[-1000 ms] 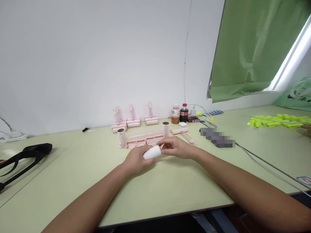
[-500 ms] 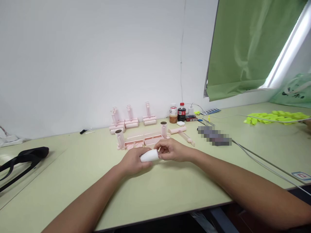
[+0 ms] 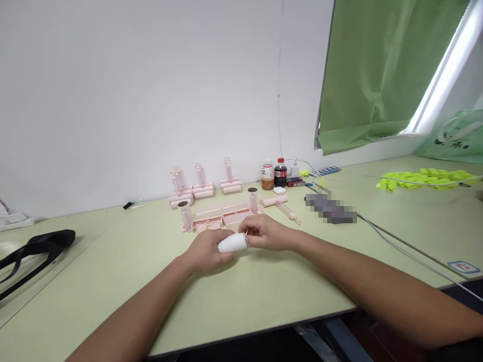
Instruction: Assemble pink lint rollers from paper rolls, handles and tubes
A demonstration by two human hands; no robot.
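Note:
My left hand (image 3: 210,251) wraps around a white paper roll (image 3: 231,243), tilted slightly above the green table. At the roll's right end my right hand (image 3: 264,232) is closed, with thumb and index finger pinching the edge of its paper. Just behind my hands lie open pink plastic cases (image 3: 207,222), flanked by upright pink cylinders, a left one (image 3: 185,216) and a right one (image 3: 253,201), each with a brown top. A pink roller with a handle (image 3: 287,211) rests to the right of them.
Several pink rollers (image 3: 203,190) stand along the wall. Near them are a supplement bottle (image 3: 267,176), a cola bottle (image 3: 280,173) and a charger (image 3: 295,171). Yellow pieces (image 3: 426,179) and a cable (image 3: 400,249) lie right, a black strap (image 3: 45,244) left.
My right fingers have shifted very slightly at the roll's end, where a bit of the paper edge now shows. The whole view has moved a little; my left hand keeps its hold.

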